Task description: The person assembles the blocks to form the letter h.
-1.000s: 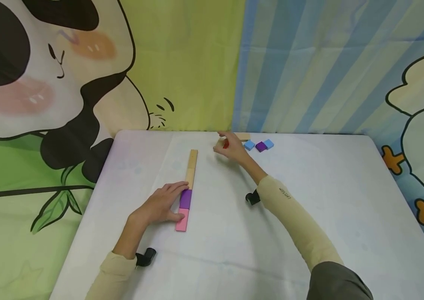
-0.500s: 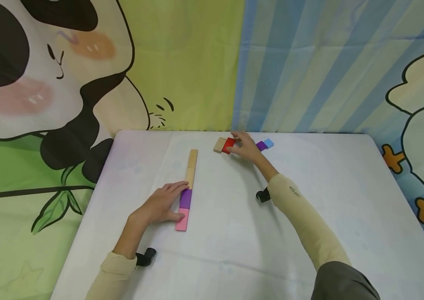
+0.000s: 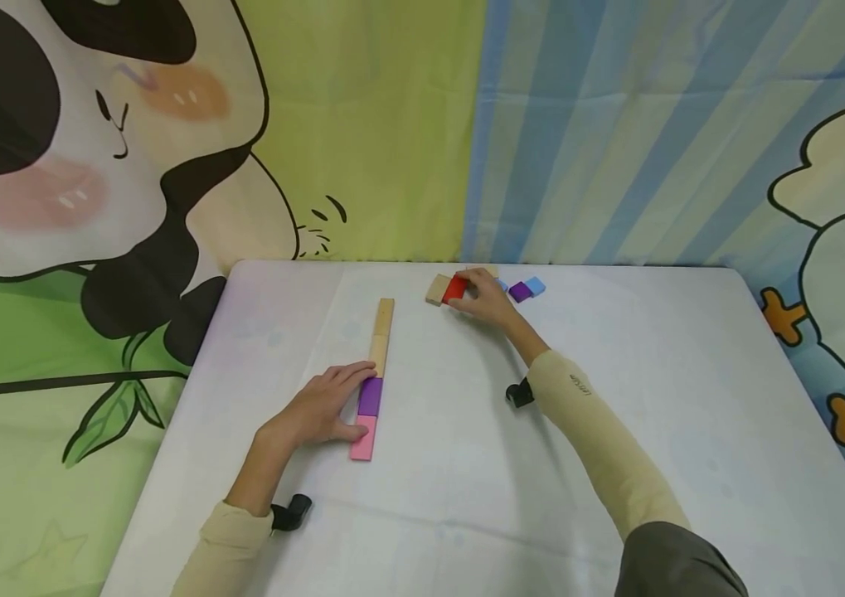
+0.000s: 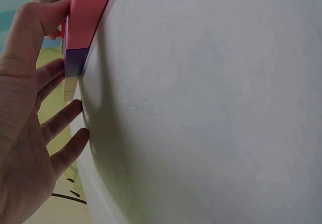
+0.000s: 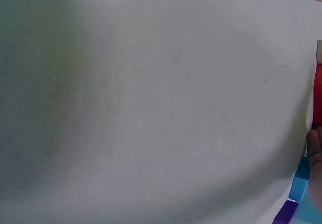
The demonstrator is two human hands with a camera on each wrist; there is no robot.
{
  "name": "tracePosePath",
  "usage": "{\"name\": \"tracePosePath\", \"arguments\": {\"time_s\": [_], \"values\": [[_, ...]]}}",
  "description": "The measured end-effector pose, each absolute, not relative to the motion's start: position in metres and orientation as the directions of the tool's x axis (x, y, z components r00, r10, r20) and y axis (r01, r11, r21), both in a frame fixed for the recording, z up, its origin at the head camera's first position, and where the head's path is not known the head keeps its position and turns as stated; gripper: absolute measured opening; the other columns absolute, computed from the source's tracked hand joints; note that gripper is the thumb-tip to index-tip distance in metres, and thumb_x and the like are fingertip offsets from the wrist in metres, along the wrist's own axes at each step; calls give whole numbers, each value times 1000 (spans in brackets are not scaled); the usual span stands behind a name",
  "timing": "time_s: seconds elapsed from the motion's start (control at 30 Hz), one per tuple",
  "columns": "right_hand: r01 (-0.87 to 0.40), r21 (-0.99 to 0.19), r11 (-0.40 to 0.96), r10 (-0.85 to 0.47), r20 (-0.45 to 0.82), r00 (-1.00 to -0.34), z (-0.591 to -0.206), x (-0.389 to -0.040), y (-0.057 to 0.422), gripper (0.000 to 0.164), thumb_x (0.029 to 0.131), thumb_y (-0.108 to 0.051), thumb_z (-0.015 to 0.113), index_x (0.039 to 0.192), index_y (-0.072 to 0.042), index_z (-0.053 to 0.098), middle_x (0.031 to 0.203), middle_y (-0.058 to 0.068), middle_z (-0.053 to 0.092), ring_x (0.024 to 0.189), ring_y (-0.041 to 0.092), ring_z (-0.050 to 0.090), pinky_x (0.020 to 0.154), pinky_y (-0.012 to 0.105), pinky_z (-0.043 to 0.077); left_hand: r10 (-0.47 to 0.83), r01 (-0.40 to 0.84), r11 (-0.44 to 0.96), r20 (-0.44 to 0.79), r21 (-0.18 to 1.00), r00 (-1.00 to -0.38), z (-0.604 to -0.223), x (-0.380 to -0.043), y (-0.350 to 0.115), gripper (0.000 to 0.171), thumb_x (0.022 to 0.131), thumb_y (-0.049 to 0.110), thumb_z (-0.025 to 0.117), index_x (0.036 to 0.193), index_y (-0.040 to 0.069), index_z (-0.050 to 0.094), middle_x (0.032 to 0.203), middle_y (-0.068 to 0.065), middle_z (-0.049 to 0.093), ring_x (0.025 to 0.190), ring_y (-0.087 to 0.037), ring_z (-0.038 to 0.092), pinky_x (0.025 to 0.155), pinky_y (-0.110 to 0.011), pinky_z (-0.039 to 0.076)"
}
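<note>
A straight row of flat blocks runs away from me in the head view: pink (image 3: 363, 446), purple (image 3: 370, 396), then two plain wooden ones, the farther a wooden block (image 3: 385, 315). My left hand (image 3: 318, 408) lies along its left side, thumb on the pink block and fingertips beside the near wooden one. In the left wrist view its other fingers (image 4: 65, 121) are spread and extended. Toward the table's back, my right hand (image 3: 489, 298) pinches a red block (image 3: 454, 288) between thumb and fingers. A light wooden block (image 3: 436, 288) touches the red block's left side.
Right of my right hand lie a purple block (image 3: 520, 291) and a blue block (image 3: 536, 285). Another blue block (image 5: 300, 178) and a wooden piece (image 3: 492, 270) are partly hidden behind that hand. The white tabletop (image 3: 422, 522) ends at a patterned curtain (image 3: 392, 124).
My right hand moved right off the red and wooden blocks, uncovering them, then came slightly back left to the red block. My left hand has stayed on the row.
</note>
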State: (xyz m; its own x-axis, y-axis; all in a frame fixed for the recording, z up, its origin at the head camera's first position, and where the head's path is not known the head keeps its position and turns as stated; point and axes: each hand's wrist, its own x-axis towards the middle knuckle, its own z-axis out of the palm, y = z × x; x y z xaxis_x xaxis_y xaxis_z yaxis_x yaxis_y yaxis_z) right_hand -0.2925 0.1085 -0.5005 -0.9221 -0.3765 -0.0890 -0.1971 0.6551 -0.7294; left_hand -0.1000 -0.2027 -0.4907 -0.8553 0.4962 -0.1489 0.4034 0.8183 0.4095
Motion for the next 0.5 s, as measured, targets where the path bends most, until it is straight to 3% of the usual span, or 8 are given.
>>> {"name": "tracePosePath", "arguments": {"time_s": [0.5], "values": [[-163,-726,668,-363,-127,-923,-506,-298,110,81,85,-40,72,150,-9,35,157,11,28,144,30,28,118,47,30,495,397,820,-161,413,-854,-488,-100,-202,92,75,43,76,151,17,33,158,1,32,139,-27,37,107,-52,38]]}}
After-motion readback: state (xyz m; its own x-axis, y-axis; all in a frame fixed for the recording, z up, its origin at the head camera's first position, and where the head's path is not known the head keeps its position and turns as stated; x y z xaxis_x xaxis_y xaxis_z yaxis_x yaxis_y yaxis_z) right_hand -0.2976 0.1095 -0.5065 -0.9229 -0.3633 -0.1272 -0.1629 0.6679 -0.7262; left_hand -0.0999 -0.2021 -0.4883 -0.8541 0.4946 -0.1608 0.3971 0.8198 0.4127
